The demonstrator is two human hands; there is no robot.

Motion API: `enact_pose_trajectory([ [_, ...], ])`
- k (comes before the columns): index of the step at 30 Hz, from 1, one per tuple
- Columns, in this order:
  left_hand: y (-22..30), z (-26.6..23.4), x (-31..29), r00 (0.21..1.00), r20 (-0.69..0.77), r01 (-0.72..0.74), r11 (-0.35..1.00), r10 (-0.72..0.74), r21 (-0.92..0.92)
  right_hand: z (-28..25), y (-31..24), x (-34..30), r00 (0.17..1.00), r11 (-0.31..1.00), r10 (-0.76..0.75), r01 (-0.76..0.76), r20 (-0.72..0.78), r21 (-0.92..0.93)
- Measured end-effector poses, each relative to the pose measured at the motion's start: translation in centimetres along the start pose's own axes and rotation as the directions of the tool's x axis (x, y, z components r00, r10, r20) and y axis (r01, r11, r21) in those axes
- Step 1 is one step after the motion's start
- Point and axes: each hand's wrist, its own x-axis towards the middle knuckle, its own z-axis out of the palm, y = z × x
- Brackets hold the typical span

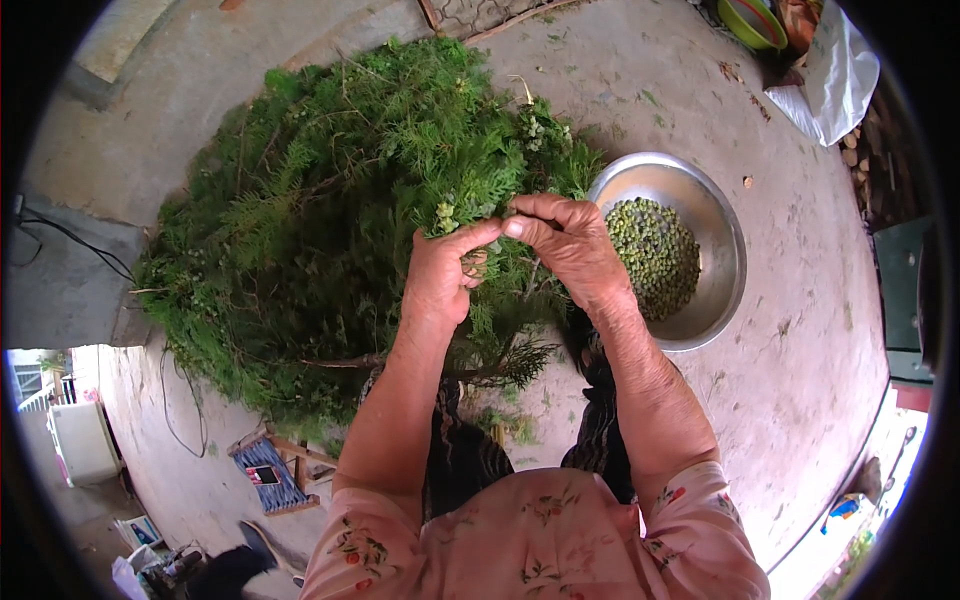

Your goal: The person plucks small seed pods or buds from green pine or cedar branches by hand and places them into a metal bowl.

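A large heap of green conifer branches [300, 200] spreads in front of me and to my left. My left hand [445, 265] is closed round a leafy conifer sprig [447, 215], whose pale green tip shows above the fingers. Close beside it, my right hand [565, 240] pinches with thumb and forefinger at the sprig, the fingertips nearly meeting the left thumb. Whatever lies between those right fingertips is too small to make out. Just right of that hand stands a wide metal basin [722, 250] holding many small green cones [650, 250].
A low stool with a blue woven seat [265, 475] stands at lower left, a dark phone-like object [263, 475] on it. A white plastic bag [835, 85] and a green basin [750, 22] are at upper right. Black cable [75, 235] runs along the left wall.
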Motion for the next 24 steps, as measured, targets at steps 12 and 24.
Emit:
enact_pose_trajectory([
  [12,-1.6,0.5,-0.7,0.991,-0.084,-0.097,0.993,0.103,0.070,-0.6,1.0,1.0,0.830,0.925,-0.290,0.115,-0.477,-0.362],
  [24,-0.7,-0.5,0.5,0.980,0.192,-0.051,0.998,0.055,-0.026,-1.8,-1.5,-0.3,0.989,0.774,0.114,-0.150,0.098,0.615],
])
